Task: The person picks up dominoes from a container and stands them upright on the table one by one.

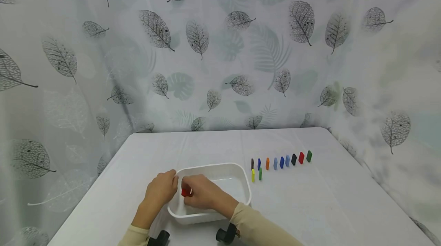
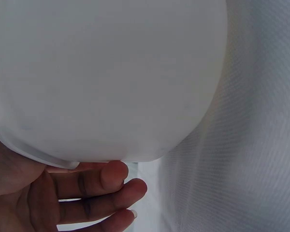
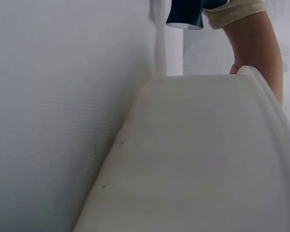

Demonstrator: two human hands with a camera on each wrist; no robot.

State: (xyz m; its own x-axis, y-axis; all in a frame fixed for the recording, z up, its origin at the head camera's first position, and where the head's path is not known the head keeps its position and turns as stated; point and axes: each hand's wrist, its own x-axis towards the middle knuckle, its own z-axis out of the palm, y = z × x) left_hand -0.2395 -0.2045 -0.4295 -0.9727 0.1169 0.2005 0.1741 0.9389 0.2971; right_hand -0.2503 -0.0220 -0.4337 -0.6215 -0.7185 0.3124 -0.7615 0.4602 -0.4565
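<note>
A white plastic tub [image 1: 226, 167] sits on the table in the head view. At its far left corner my left hand [image 1: 161, 187] grips the rim. In the left wrist view the fingers [image 2: 117, 176] bend alongside the outer wall, with the thumb tip out of sight. My right hand [image 1: 203, 192] reaches inside the tub and pinches a red domino [image 1: 186, 192] near the left wall; the fingers partly hide the domino. The tub's outer wall [image 3: 198, 145] fills much of the right wrist view, hiding the right hand there.
Right of the tub, several coloured dominoes stand upright in a row, from a dark one [image 1: 252, 164] to a green one [image 1: 309, 156]. A yellow domino [image 1: 253, 175] and another green domino [image 1: 260, 173] stand nearer the tub. Leaf-print curtains [image 1: 213, 66] surround the white table [image 1: 310, 200].
</note>
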